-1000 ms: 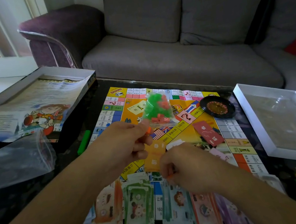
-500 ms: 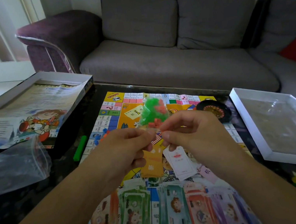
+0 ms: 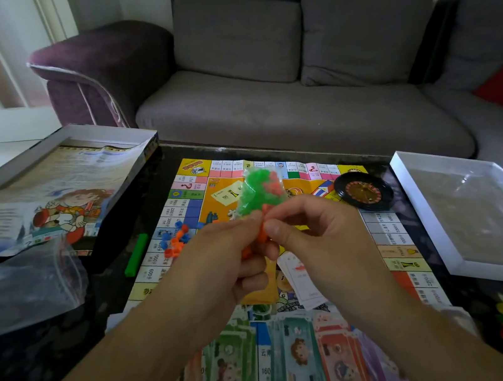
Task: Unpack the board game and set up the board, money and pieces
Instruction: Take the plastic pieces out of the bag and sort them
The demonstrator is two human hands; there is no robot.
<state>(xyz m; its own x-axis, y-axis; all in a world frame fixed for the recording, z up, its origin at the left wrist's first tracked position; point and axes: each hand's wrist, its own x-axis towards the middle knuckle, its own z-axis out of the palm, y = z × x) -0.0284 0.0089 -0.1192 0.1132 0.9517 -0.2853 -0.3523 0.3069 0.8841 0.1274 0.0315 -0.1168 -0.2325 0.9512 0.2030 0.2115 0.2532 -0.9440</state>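
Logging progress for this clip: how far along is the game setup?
Done: board unfolded, money fanned along its near edge, roulette wheel out. In hand: left hand and right hand pinch the small bag of green and orange pieces. Left: emptying it, placing pieces.

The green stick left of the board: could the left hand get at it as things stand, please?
Probably not yet: the path to the green stick looks free, but the left hand pinches the small bag of pieces together with the right hand.

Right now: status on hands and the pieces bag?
Both hands pinch the pieces bag above the board. Bag unopened. Nothing in the way.
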